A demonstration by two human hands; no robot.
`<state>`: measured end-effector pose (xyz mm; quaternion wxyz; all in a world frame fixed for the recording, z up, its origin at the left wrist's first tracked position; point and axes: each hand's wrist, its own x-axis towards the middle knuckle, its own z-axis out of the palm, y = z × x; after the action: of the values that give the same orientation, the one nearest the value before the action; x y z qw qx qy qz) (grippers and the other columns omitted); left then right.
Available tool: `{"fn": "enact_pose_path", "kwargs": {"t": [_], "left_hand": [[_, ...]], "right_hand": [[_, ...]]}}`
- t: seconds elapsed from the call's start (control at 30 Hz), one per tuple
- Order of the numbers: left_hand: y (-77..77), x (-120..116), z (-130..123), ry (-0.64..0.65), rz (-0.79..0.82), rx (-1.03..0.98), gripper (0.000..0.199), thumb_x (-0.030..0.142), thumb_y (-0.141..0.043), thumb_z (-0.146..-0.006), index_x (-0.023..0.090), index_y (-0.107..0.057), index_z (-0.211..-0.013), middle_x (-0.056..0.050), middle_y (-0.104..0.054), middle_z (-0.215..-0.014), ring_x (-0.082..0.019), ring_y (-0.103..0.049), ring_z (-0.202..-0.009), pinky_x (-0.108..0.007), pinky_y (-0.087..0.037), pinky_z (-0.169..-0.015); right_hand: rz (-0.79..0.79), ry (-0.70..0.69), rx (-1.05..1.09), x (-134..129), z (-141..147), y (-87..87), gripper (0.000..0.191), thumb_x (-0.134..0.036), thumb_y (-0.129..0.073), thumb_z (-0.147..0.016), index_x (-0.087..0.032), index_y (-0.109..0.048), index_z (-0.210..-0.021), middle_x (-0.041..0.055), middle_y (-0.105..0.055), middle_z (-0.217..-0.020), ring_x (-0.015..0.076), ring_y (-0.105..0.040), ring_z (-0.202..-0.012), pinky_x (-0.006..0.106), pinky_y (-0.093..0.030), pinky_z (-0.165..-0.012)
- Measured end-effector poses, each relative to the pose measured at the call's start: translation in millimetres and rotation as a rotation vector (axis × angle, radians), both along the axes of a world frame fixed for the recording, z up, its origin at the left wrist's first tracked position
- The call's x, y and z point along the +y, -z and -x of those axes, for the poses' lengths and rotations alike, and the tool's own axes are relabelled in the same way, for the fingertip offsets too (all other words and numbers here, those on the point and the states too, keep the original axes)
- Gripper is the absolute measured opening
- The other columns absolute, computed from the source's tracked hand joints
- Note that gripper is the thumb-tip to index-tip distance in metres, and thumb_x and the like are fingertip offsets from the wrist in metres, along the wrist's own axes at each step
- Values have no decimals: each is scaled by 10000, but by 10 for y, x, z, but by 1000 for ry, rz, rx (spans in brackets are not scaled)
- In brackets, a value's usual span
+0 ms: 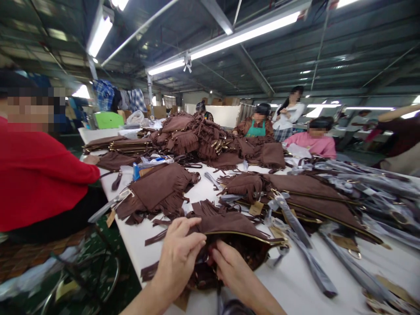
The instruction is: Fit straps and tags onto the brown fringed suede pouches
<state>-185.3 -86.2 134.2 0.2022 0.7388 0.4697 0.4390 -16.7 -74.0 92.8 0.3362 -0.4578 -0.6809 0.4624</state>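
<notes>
A brown fringed bag [226,223] lies at the near edge of the white table, its gold zipper open and its patterned lining showing. My left hand [182,249] pinches the bag's edge at the left end of the opening. Inside the mouth, the fingers of my right hand [226,260] are closed around something small and partly hidden, dark or reddish. Just behind, another brown fringed bag [154,188] lies flat with a tag and a wrapped strap.
Stacked zipped bags [315,197] and plastic-wrapped straps [305,258] cover the right side. A large heap of brown bags [187,135] stands behind. A person in red [42,175] sits at left; several people are beyond the white table [131,245].
</notes>
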Motion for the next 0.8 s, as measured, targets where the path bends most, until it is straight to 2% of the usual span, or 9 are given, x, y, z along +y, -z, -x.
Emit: {"fn": "enact_pose_path", "kwargs": {"t": [0.1, 0.17, 0.23, 0.33, 0.4, 0.47, 0.53, 0.67, 0.8], "left_hand": [[-54, -62, -97, 149, 34, 37, 241, 268, -501, -906, 224, -730, -844, -63, -707, -921, -196, -613, -822, -286, -466, -770], [1, -92, -187, 210, 230, -40, 267, 288, -485, -915, 200, -712, -806, -18, -668, -683, -131, -575, -553, -234, -447, -599], [68, -113, -266, 161, 368, -124, 284, 310, -471, -915, 186, -693, -790, 17, -601, -547, -104, -496, -417, -225, -413, -520], [86, -145, -354, 183, 346, -141, 291, 287, -489, -886, 183, -660, -674, -11, -635, -630, -137, -586, -581, -228, -455, -635], [61, -168, -412, 314, 345, -120, 277, 231, -522, -833, 178, -634, -585, -36, -671, -798, -162, -615, -753, -224, -466, -712], [58, -182, -478, 443, 445, -128, 250, 193, -521, -785, 171, -633, -563, -37, -665, -848, -159, -606, -751, -207, -467, -640], [98, -175, -536, 456, 543, -174, 242, 223, -513, -779, 160, -650, -590, -31, -640, -761, -133, -567, -631, -193, -430, -523], [230, -104, -556, 274, 620, -397, 308, 407, -579, -761, 130, -669, -663, -21, -589, -587, -98, -468, -493, -196, -343, -463], [294, -49, -494, 248, 648, -537, 391, 500, -635, -733, 113, -676, -699, -41, -613, -589, -110, -504, -520, -217, -378, -522]], "right_hand": [[-107, 90, 53, -7, -31, -32, 211, -329, -404, -934, -211, -560, -1011, 66, -647, -1012, 196, -574, -939, 286, -402, -865], [-90, 164, 68, -15, -65, -51, 221, -341, -390, -939, -218, -546, -1036, 66, -650, -1021, 202, -572, -933, 290, -400, -859], [-88, 226, 39, -24, -116, -70, 219, -366, -371, -948, -231, -543, -958, 49, -651, -926, 197, -571, -847, 281, -403, -782], [-166, 240, -169, -51, -192, -131, 191, -320, -412, -925, -244, -491, -768, 1, -577, -697, 169, -497, -630, 271, -331, -605], [-259, 254, -339, -78, -207, -196, 163, -234, -480, -860, -242, -454, -700, -17, -511, -625, 152, -421, -551, 283, -259, -552], [-369, 272, -396, -102, -194, -263, 163, -194, -494, -830, -239, -449, -680, -11, -494, -639, 150, -403, -553, 295, -244, -554], [-421, 254, -324, -106, -189, -318, 185, -226, -452, -876, -238, -467, -692, -5, -496, -660, 154, -428, -586, 297, -272, -574], [-128, 178, 51, -40, -330, -403, 254, -449, -508, -890, -224, -511, -771, -14, -529, -675, 131, -464, -581, 250, -328, -508], [194, 205, 469, 37, -560, -491, 512, -647, -643, -737, -205, -566, -985, 39, -624, -901, 116, -554, -609, 182, -340, -395]]}}
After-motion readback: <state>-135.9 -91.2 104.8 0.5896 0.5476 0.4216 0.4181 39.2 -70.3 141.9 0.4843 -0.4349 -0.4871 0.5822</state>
